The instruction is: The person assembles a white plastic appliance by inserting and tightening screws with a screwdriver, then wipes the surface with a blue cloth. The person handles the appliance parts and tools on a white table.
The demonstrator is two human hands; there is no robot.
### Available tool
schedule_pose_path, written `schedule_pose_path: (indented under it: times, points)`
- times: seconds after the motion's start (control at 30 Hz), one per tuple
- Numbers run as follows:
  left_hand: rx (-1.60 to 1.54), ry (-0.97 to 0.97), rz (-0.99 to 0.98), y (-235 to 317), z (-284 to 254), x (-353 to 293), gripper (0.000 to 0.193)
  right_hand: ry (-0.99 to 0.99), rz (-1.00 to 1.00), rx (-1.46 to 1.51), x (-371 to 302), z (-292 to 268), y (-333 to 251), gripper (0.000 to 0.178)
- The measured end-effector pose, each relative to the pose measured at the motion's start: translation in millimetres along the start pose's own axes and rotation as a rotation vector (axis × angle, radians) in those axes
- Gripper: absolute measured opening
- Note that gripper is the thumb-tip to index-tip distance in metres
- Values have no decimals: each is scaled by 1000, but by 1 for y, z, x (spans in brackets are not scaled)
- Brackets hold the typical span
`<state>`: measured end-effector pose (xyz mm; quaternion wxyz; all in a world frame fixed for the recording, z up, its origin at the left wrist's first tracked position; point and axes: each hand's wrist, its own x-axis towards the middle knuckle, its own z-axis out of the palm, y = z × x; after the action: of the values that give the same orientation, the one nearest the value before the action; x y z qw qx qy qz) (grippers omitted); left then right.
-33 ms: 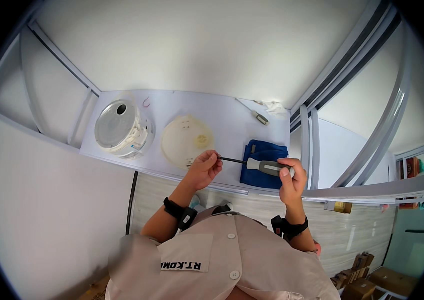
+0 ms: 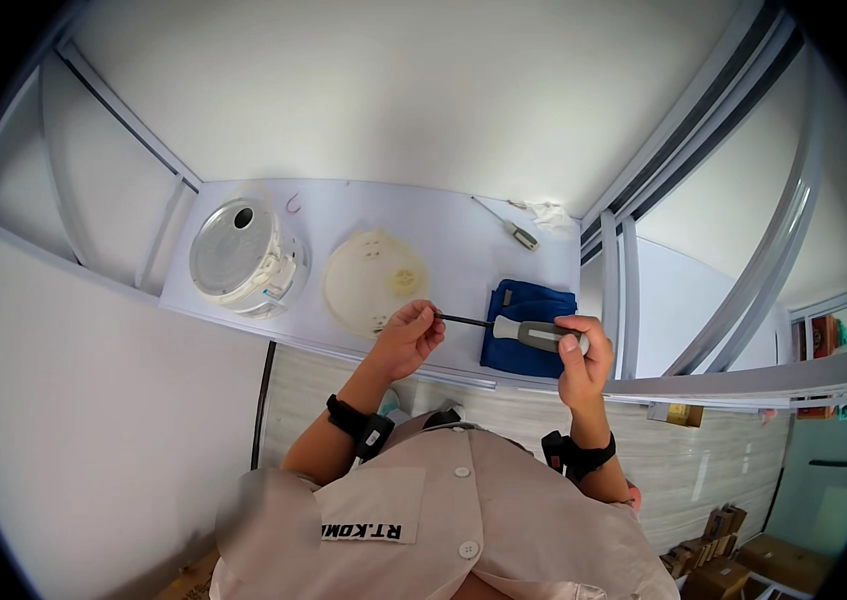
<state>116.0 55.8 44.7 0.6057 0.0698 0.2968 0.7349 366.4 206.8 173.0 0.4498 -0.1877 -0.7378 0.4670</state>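
A: anyone able to see inside that white bucket (image 2: 249,258)?
B: nope, it's on the left part of the surface (image 2: 469,225), grey top with one dark hole, contents can't be made out.
A: and the screwdriver (image 2: 519,331)?
B: up over the folded blue cloth (image 2: 532,297), shaft pointing left. Left grip (image 2: 410,338) has curled fingers pinching the tip end, right grip (image 2: 585,362) is holding the handle's butt, thumb nearest us. Forearms angle up from below.
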Motion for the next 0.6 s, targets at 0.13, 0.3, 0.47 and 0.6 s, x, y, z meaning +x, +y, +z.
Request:
schedule_pose_path:
  times: [0.13, 0.3, 0.47, 0.6]
  points:
    - [122, 19, 25, 5, -3, -3, 4, -43, -22, -81, 6, 7, -3, 24]
    - [205, 95, 54, 10, -9, -6, 2, -181, -121, -207, 24, 22, -33, 23]
    - [90, 4, 37, 15, -35, -6, 10, -197, -133, -222, 43, 33, -47, 24]
    - [103, -71, 94, 20, -41, -6, 13, -196, -54, -228, 48, 38, -54, 22]
